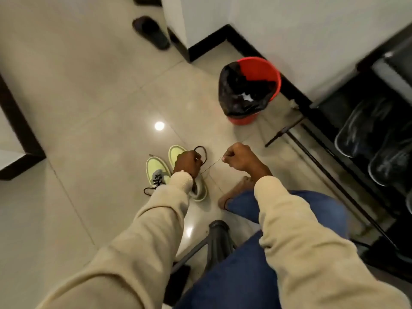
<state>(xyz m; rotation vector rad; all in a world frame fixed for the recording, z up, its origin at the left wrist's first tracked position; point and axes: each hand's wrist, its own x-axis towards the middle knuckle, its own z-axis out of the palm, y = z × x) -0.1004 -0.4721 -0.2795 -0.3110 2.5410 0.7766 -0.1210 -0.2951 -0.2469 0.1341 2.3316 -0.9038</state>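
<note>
Two pale green sneakers stand side by side on the tiled floor. The left sneaker (156,169) has loose black laces trailing off its near end. Over the right sneaker (176,152) my left hand (187,163) grips a black lace (201,152) that loops out past its knuckles. My right hand (239,158) is a fist to the right, pinching the end of the same lace, which runs taut between both hands. My bare foot (236,190) rests on the floor under my right wrist.
A red bucket (260,70) lined with a black bag stands beyond my right hand. A black shoe rack (367,139) with dark shoes fills the right side. A dark slipper (151,32) lies far off. A stool leg (217,239) shows between my arms.
</note>
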